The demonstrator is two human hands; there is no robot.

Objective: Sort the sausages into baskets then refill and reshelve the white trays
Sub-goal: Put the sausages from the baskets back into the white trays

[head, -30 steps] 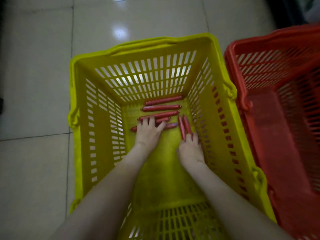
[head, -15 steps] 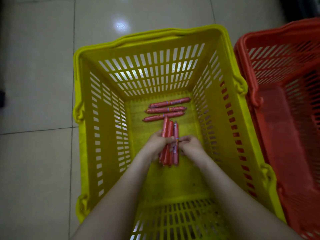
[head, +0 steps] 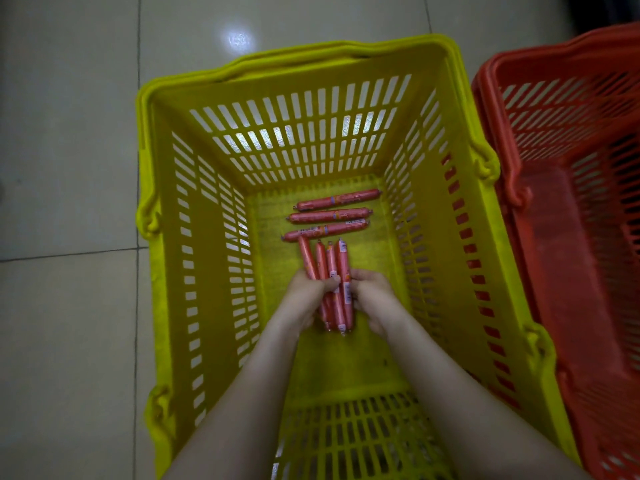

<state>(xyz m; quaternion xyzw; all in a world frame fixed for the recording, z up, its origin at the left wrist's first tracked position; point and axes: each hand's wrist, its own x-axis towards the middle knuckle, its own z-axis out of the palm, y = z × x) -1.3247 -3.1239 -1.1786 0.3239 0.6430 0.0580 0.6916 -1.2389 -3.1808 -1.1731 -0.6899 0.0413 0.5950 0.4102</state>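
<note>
Both my hands reach down into a yellow slatted basket [head: 180, 258] on the floor. Between them is a bundle of several red sausages [head: 337, 268], held lengthwise and pointing away from me. My left hand [head: 306, 299] grips the bundle from the left, thumb across it. My right hand [head: 372, 299] clasps it from the right. Three more red sausages [head: 329, 217] lie crosswise, side by side, on the basket floor just beyond the bundle's far ends. No white tray is in view.
A red basket [head: 568, 202] stands right beside the yellow one, touching its right wall; nothing shows inside it. Pale glossy floor tiles [head: 69, 168] lie to the left and behind. A dark edge sits at the top right corner.
A second ago my hands lay flat on separate sausages on the basket floor. They have since gathered those into one lengthwise bundle and drawn it toward me; three crosswise sausages stayed put.
</note>
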